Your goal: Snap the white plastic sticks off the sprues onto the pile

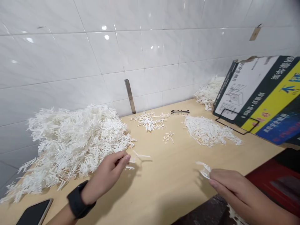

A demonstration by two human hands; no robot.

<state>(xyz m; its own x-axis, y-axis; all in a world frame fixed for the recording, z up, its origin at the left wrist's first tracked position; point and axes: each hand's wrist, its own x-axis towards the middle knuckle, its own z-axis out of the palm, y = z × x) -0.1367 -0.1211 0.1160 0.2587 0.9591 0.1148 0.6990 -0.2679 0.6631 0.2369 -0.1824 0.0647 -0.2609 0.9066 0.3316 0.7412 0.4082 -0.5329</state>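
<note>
My left hand, with a black watch on the wrist, is closed in a pinch on a thin white branched plastic piece whose prongs stick out past the fingertips. Further right, my right hand has closed its fingers round one or more white branched pieces, slightly blurred. A big heap of similar white pieces lies just behind and left of my left hand. Between the hands and the wall are a small loose cluster, a few single pieces and a flatter pile on the right.
A pale wooden table meets a white tiled wall. Glasses lie near the back, a phone at the front left. A printed cardboard box stands right, beside another white pile. A metal strip leans on the wall.
</note>
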